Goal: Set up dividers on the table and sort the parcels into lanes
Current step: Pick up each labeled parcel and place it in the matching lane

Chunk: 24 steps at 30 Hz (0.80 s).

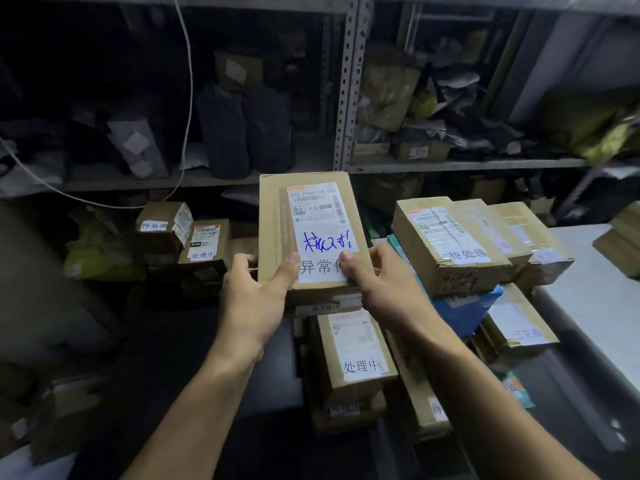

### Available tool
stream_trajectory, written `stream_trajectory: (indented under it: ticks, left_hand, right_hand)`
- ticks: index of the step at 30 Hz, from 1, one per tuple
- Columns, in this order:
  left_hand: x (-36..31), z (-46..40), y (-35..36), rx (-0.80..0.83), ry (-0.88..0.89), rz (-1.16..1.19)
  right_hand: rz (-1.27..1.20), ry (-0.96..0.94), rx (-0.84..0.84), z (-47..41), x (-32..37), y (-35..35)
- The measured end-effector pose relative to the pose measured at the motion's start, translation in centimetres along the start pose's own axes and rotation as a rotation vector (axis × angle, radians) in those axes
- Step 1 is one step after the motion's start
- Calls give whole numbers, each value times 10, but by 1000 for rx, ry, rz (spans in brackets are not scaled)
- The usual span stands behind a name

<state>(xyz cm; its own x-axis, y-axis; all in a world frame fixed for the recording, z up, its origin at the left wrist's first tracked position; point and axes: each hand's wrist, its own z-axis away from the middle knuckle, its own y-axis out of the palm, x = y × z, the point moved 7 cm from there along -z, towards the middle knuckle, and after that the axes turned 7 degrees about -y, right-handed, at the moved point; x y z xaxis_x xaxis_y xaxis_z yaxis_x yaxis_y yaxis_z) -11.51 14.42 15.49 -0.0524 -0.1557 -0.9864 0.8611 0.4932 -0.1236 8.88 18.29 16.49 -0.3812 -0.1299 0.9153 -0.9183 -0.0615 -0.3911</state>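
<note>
Behind us the metal shelving (349,98) is crammed with dark bags. Nearer, stacked labelled boxes (450,244) crowd the grey table (595,282), blocking lane space. We hold the cardboard parcel (311,233) up, label readable, left hand (252,299) and right hand (384,285) pinching its lower edge, thumbs on top.

Both hands (313,292) grip labelled cardboard parcel (304,233) w/ thumbs on top.

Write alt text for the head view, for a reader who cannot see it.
Both hands, left hand and right hand, grip a labelled cardboard parcel by its near end, held above a stack of boxes. More parcels lie to the right, with cluttered metal shelves behind.
</note>
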Motion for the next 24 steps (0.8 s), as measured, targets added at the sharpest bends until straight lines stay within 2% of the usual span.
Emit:
stream_trajectory:
  ticks: [9, 14, 20, 24]
  left_hand:
    - [-33, -2, 41, 46, 49, -4]
    - [-68, -11, 69, 169, 48, 19]
    - [-134, -3, 133, 284, 180, -6]
    - [-158, 15, 204, 346, 203, 6]
  right_hand:
    - [-16, -25, -77, -13, 8, -50]
    - [8, -21, -149, -27, 30, -84]
    - [111, -86, -315, -36, 64, -169]
    - [119, -95, -372, -38, 58, -241]
